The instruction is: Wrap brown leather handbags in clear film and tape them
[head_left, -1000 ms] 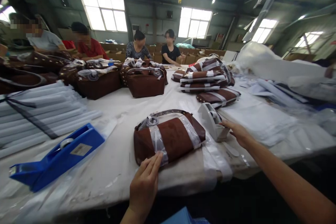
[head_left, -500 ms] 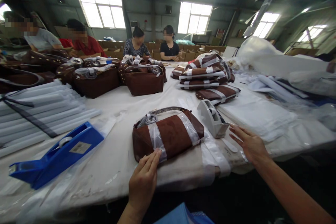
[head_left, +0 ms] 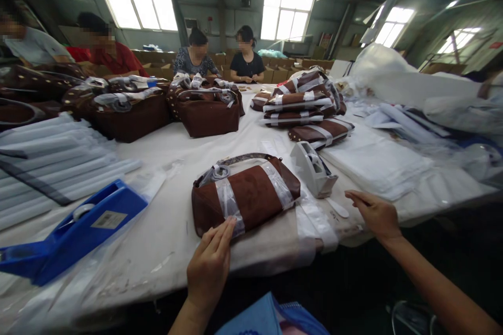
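A brown handbag (head_left: 251, 193) wrapped with clear plastic bands lies flat on the white table (head_left: 165, 251) in front of me. My left hand (head_left: 210, 264) rests flat, fingers together and stretched, on the near band of the bag. My right hand (head_left: 375, 213) hovers over the table edge to the right, fingers extended, holding nothing. A white tape dispenser (head_left: 313, 168) stands just left of that hand. A strip of clear plastic (head_left: 314, 222) hangs over the table edge beside the bag.
A blue tape dispenser (head_left: 78, 227) sits at the near left beside folded white sheets (head_left: 58, 159). Brown bags stand at the back (head_left: 206, 110), with a stack of wrapped bags (head_left: 304, 104). Several seated people work across the table. White plastic sheets (head_left: 377, 162) lie right.
My right hand has drawn back from the white tape dispenser toward the table's near edge. My left hand stays on the bag. The view has dipped and shifted slightly.
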Demonstrator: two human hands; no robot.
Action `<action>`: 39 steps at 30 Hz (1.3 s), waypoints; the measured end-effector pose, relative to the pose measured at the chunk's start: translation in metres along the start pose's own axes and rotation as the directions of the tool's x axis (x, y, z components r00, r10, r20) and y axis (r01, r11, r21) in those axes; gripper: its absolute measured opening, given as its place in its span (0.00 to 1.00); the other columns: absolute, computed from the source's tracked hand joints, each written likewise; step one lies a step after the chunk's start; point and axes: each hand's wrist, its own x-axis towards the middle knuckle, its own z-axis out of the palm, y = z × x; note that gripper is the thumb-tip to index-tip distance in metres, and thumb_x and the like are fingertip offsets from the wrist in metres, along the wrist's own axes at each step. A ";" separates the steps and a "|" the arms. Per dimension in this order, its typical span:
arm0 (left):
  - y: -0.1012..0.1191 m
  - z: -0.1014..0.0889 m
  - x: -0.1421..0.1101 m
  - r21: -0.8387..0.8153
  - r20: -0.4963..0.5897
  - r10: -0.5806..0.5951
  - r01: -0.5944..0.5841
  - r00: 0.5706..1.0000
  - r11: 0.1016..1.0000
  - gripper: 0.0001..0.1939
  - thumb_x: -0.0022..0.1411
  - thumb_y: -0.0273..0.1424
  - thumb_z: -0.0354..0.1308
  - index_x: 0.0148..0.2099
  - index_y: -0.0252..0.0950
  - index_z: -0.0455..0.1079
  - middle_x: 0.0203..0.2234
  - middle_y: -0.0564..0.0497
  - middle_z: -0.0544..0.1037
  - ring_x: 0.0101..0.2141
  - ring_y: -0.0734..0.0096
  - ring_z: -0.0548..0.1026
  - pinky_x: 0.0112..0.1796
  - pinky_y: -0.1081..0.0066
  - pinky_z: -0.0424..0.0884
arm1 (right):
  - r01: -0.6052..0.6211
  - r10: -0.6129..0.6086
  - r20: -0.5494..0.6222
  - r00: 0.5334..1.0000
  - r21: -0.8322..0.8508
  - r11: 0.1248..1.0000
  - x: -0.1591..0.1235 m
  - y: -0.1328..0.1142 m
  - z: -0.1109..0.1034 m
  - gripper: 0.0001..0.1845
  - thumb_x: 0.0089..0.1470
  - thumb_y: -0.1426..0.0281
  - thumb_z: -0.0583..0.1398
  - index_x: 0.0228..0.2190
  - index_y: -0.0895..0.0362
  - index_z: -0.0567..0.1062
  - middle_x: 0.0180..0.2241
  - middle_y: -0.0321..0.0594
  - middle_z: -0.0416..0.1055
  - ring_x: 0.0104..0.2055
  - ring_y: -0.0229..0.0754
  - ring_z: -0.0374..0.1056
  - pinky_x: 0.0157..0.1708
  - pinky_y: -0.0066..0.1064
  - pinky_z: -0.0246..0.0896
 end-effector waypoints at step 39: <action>0.005 0.005 -0.004 -0.178 -0.003 -0.137 0.135 0.991 0.975 0.26 0.68 0.19 0.51 0.65 0.41 0.62 0.58 0.56 0.74 0.52 0.70 0.73 0.56 0.66 0.71 | 0.950 -0.492 0.853 -0.173 0.276 0.146 0.064 -0.371 0.194 0.18 0.47 0.50 0.68 0.30 0.52 0.81 0.28 0.37 0.78 0.28 0.41 0.69 0.26 0.30 0.46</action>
